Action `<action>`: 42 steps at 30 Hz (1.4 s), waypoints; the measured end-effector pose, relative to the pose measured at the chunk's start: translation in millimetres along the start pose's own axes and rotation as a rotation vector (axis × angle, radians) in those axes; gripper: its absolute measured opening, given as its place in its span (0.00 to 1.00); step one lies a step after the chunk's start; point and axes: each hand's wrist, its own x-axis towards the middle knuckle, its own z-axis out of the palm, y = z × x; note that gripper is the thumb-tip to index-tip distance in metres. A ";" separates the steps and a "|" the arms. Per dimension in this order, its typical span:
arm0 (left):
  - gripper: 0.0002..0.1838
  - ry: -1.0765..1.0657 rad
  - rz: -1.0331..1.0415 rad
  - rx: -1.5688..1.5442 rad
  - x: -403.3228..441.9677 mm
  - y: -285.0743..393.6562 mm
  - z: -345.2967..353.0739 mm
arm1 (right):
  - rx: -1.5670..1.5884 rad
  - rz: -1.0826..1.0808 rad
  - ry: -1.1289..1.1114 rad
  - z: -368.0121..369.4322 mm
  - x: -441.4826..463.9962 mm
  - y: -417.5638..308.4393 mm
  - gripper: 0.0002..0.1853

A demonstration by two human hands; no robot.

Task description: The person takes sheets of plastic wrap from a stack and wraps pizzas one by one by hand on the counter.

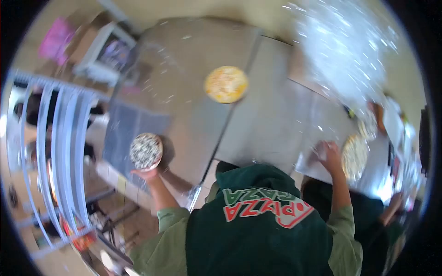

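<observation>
My left hand [146, 174] holds a small round pizza [146, 152] with dark and white topping from below, over the table's near left edge. My right hand [330, 157] is at the right with bent fingers, which look closed on clear plastic film [317, 150]; blur hides the exact grip. Just right of that hand lies a pale-topped pizza [354, 157], apparently under shiny plastic. Farther back on the metal table [184, 73], across the seam, sits a pizza with yellow-orange topping [226, 84].
A big heap of clear plastic [343, 46] fills the back right. A grey mat [126, 126] lies on the table's left side. White rack bars [62, 156] and a white crate [103, 53] stand left. Another person's hand [393, 204] is at far right.
</observation>
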 end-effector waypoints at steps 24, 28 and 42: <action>0.53 -0.401 -1.338 0.347 -119.6 -423.5 229.6 | 0.520 0.255 0.296 26.4 -25.6 0.8 0.13; 0.39 -0.473 -0.927 0.823 -95.8 -415.9 197.3 | 0.511 0.288 0.317 29.9 -26.6 -0.5 0.12; 0.14 -1.174 0.204 2.026 -19.7 -344.6 174.0 | 0.383 -0.464 0.050 74.8 12.2 -183.0 0.13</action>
